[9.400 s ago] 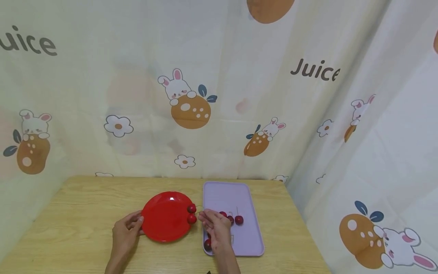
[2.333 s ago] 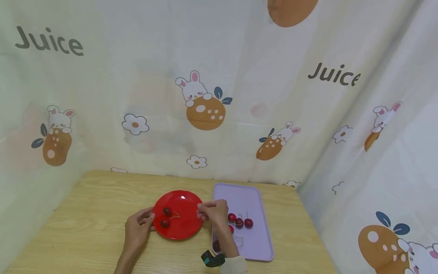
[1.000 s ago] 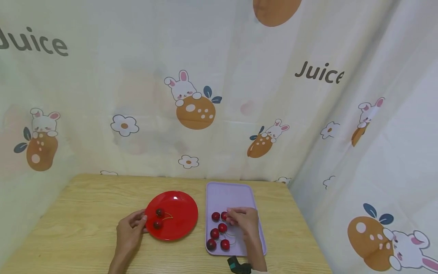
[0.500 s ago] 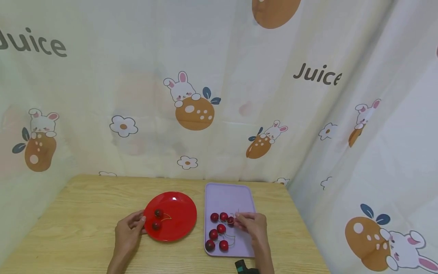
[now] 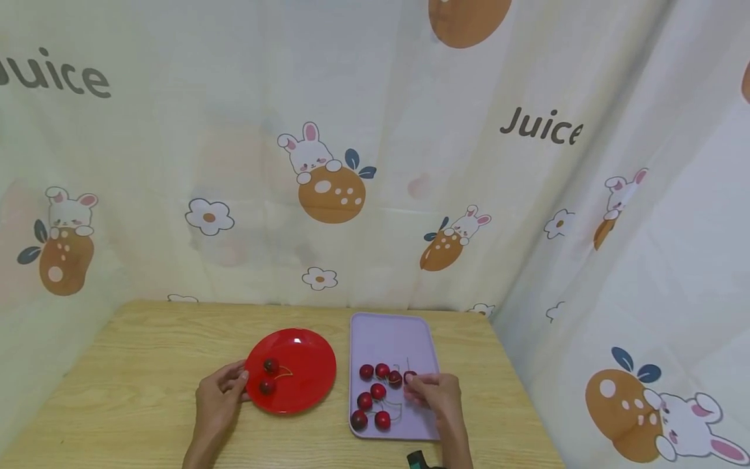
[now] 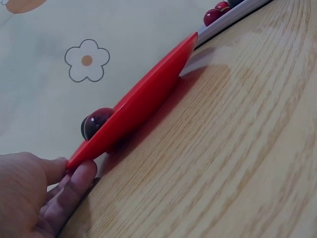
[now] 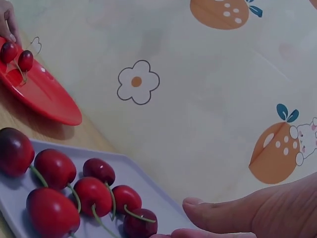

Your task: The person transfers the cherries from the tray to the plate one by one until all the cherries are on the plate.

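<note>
My left hand (image 5: pixel 219 394) grips the left rim of a round red plate (image 5: pixel 305 365), thumb on top and fingers underneath in the left wrist view. On the plate lie two dark red cherries (image 5: pixel 267 386) whose stems meet. My right hand (image 5: pixel 436 394) is over the right side of a lilac tray (image 5: pixel 387 332), fingertips right at the rightmost cherry (image 5: pixel 409 376), whose stem points up. I cannot tell whether they pinch it; the right wrist view shows the thumb (image 7: pixel 223 213) stretched out, that cherry hidden. Several more cherries (image 5: pixel 377 391) with stems lie left of this hand.
The wooden table (image 5: pixel 176 339) meets a patterned curtain (image 5: pixel 252 260) at its back edge, and another curtain side hangs at the right. A black wrist strap part (image 5: pixel 417 460) shows at the bottom edge. The tray stands right of the plate.
Earlier my right hand brought the stemmed pair to the plate and let go; it then returned to the tray. In the last second it moved right and slightly down. My left hand stays at the plate.
</note>
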`<action>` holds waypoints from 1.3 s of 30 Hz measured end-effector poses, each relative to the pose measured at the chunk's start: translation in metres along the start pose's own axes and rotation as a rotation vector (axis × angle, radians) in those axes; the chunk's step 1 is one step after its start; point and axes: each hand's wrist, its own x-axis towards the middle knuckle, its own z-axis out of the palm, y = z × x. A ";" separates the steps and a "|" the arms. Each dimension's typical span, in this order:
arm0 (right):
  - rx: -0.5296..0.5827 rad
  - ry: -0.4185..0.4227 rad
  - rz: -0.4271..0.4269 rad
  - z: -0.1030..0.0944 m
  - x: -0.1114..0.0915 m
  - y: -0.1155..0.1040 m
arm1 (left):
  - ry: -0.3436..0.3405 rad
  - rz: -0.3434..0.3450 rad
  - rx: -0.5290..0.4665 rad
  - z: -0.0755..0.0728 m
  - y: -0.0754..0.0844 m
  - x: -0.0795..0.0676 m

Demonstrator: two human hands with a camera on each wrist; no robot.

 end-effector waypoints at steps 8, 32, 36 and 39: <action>-0.038 -0.133 0.021 -0.001 0.002 0.018 | 0.012 0.023 0.009 -0.001 0.000 0.000; -0.029 -0.212 0.013 0.011 -0.007 0.022 | -0.019 -0.018 0.034 -0.001 0.000 0.002; -0.009 -0.213 0.025 0.011 -0.004 0.024 | -0.020 -0.016 0.054 -0.001 -0.001 0.003; 0.004 -0.213 0.032 0.011 -0.002 0.026 | -0.022 -0.019 0.047 -0.002 -0.001 0.003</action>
